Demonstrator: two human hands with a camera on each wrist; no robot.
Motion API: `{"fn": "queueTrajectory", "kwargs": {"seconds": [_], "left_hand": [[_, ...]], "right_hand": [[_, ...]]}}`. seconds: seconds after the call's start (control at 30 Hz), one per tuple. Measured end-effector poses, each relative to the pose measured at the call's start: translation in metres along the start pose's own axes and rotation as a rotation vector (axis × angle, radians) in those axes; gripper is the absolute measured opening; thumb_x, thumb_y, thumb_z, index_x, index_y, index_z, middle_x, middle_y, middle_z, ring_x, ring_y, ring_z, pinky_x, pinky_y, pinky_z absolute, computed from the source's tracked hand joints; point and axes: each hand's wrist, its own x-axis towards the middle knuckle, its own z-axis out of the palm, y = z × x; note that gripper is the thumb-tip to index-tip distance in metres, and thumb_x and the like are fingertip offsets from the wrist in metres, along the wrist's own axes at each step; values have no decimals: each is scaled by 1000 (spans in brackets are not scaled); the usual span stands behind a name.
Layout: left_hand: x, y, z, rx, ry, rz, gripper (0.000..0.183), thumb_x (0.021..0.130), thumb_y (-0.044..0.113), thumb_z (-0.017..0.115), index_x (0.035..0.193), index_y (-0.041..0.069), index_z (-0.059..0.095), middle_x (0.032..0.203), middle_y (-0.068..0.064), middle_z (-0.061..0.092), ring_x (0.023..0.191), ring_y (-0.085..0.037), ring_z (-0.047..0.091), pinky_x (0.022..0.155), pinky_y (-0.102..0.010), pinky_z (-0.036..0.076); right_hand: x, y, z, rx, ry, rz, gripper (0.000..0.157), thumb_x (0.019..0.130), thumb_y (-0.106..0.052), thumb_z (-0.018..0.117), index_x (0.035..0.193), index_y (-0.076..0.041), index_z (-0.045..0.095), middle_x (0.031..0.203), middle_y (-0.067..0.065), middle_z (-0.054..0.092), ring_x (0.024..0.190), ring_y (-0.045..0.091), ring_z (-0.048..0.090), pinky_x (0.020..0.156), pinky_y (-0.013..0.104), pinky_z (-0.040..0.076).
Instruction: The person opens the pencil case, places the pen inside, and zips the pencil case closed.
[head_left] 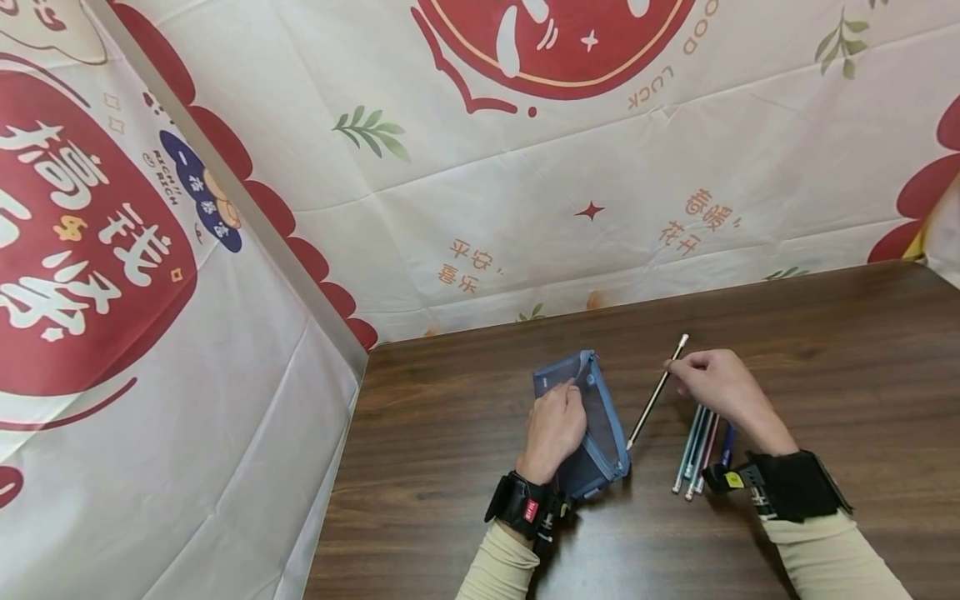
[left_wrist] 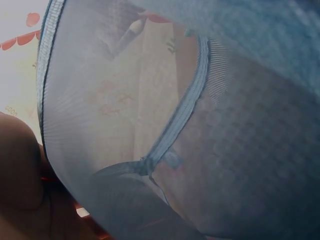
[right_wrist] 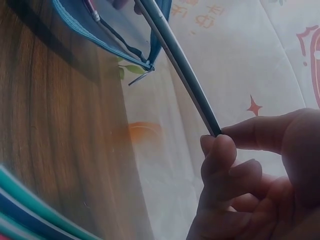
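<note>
My left hand grips a blue mesh zip pouch, held tilted above the table with its zipper side undone. In the left wrist view the see-through mesh of the pouch fills most of the picture. Thumb and fingertips of my right hand pinch a dark pencil near its upper, white-tipped end. The pencil slants down to the left, its lower end close to the pouch's right edge. In the right wrist view the pencil runs toward the pouch, where a thin pinkish piece shows.
Several pencils lie in a bunch on the brown wooden table, below my right hand. Beside them is a dark blue pen-like stick. Printed white cloth hangs behind the table, and another printed panel stands at the left.
</note>
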Motion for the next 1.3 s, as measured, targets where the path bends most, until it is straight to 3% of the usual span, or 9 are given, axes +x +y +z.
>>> {"fn": "queueTrajectory", "kwargs": {"seconds": [0.17,0.83,1.1,1.3], "left_hand": [[0,1,0,-3,4,-4,47,101,28,28,127,11,63,132,-10,60,118,-23,54,92,-44,49],[0,5,-1,11,6,-34,46,100,27,30,128,12,63,132,-11,60,119,-24,54,95,-46,47],[0,6,-2,14,8,-28,46,100,27,30,127,11,63,132,-11,60,120,-23,52,96,-46,46],[0,7,-2,8,-2,-31,46,100,28,30,128,10,62,133,-12,59,121,-24,52,97,-47,46]], "right_hand": [[1,1,2,10,13,3,56,96,-47,43,93,2,71,81,13,68,69,22,49,58,33,36],[2,-7,16,14,35,-37,52,96,-44,45,85,0,70,71,8,65,62,18,48,56,31,36],[3,-10,23,13,22,-49,54,96,-47,45,77,-2,68,65,7,61,54,18,41,50,31,33],[2,-12,25,38,-16,-38,54,96,-48,44,79,-2,67,68,10,62,54,18,40,49,30,32]]}}
